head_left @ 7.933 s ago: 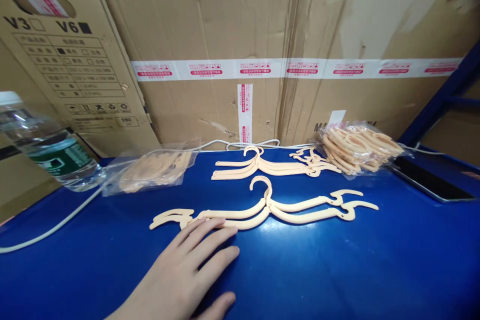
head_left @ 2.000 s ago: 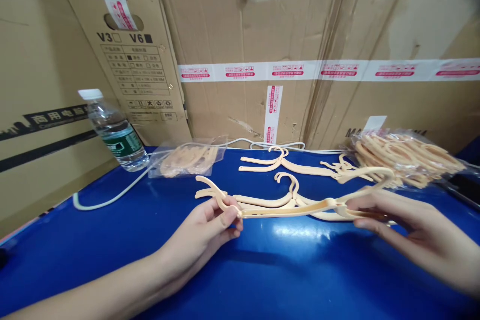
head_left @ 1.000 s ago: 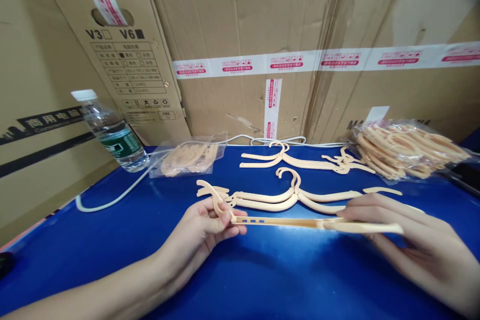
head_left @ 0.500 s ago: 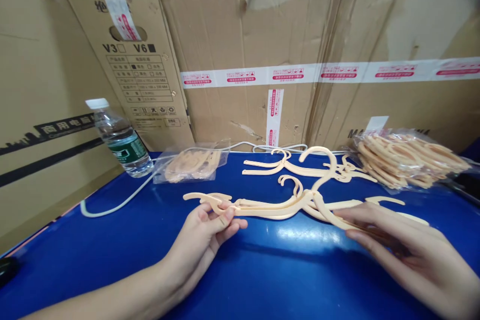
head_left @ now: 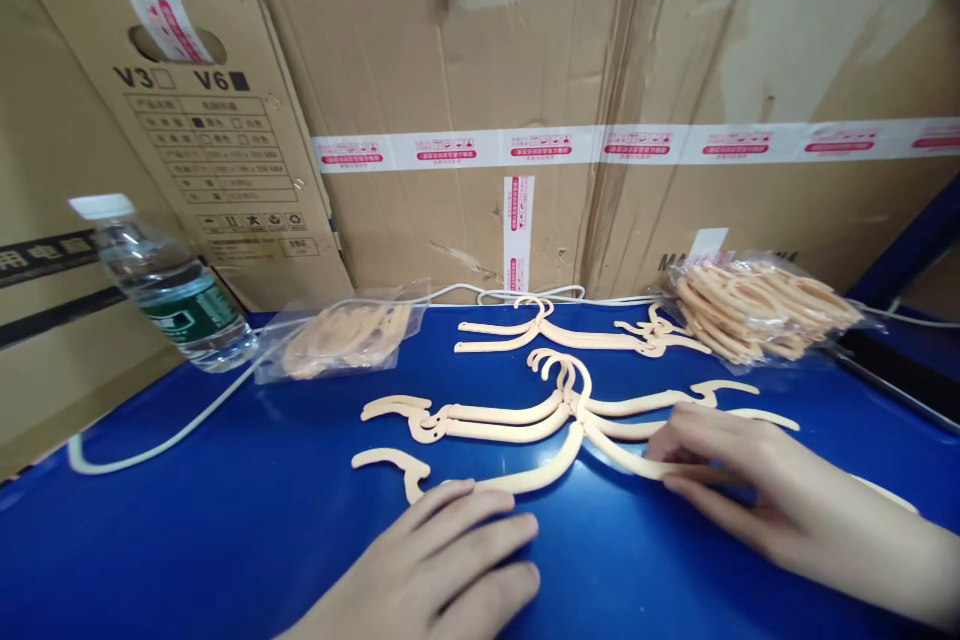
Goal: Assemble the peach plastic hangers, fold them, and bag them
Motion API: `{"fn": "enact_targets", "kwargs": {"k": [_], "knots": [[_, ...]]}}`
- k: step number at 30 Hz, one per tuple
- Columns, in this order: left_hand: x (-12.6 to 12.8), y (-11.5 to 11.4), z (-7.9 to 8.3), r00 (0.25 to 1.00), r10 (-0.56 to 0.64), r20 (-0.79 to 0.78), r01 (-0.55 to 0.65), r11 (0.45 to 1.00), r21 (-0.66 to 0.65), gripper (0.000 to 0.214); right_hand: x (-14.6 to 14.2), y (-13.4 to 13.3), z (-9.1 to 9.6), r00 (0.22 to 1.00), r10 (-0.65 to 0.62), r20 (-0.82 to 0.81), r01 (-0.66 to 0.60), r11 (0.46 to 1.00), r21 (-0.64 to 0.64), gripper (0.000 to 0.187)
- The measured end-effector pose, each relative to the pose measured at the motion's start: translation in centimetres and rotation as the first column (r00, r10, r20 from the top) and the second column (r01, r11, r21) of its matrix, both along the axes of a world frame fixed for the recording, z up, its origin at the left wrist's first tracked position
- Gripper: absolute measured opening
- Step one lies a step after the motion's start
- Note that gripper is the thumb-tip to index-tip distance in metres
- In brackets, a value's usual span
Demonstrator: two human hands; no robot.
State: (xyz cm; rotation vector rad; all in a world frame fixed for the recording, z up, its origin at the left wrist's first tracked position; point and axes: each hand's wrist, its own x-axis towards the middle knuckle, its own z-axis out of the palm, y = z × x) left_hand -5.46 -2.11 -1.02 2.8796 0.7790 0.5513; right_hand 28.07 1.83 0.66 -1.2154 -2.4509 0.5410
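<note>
1. Left hand (head_left: pixel 442 565) is flat and open on the table (head_left: pixel 225 540), fingertips just touching the left arm of the hanger (head_left: pixel 540 470).
2. Right hand (head_left: pixel 750 490) pinches the hanger's right arm between thumb and fingers.
3. Hanger lies flat, near side, hook up against the pair (head_left: pixel 510 415) just beyond.
4. Far back: spare hangers (head_left: pixel 570 335), left bag (head_left: pixel 345 335), right bag (head_left: pixel 757 305), and bottle (head_left: pixel 176 295) far left.

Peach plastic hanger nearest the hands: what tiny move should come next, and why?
Probably slide the peach plastic hanger forward onto the pile of matching hangers. It lies flat on the blue table just in front of that pile, hook overlapping theirs, with the left hand flat on one arm and the right hand pinching the other.
</note>
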Motion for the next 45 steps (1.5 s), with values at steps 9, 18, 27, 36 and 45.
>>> {"fn": "enact_targets", "kwargs": {"k": [9, 18, 27, 36, 45], "knots": [[0.1, 0.9, 1.0, 0.966, 0.075, -0.246, -0.01, 0.967, 0.256, 0.043, -0.1, 0.6, -0.3, 0.996, -0.015, 0.089, 0.009, 0.998, 0.063, 0.013], [0.1, 1.0, 0.8, 0.943, 0.159, -0.293, -0.059, 0.945, 0.322, 0.048, -0.3, 1.1, -1.6, 0.998, -0.061, 0.003, 0.059, 0.987, 0.151, 0.016], [0.1, 0.9, 1.2, 0.948, 0.213, -0.239, -0.139, 0.946, 0.292, 0.048, -0.2, 1.4, -1.7, 0.995, -0.098, 0.0, 0.095, 0.97, 0.222, 0.016], [0.0, 1.0, 0.9, 0.959, 0.212, -0.187, -0.16, 0.952, 0.262, 0.045, 0.1, 1.3, -1.7, 0.995, -0.089, -0.037, 0.094, 0.974, 0.204, 0.02], [-0.8, 0.4, 0.7, 0.982, 0.187, 0.011, -0.185, 0.957, 0.224, 0.042, -0.2, 1.3, -1.4, 0.996, -0.084, -0.02, 0.086, 0.974, 0.209, 0.017]]}}
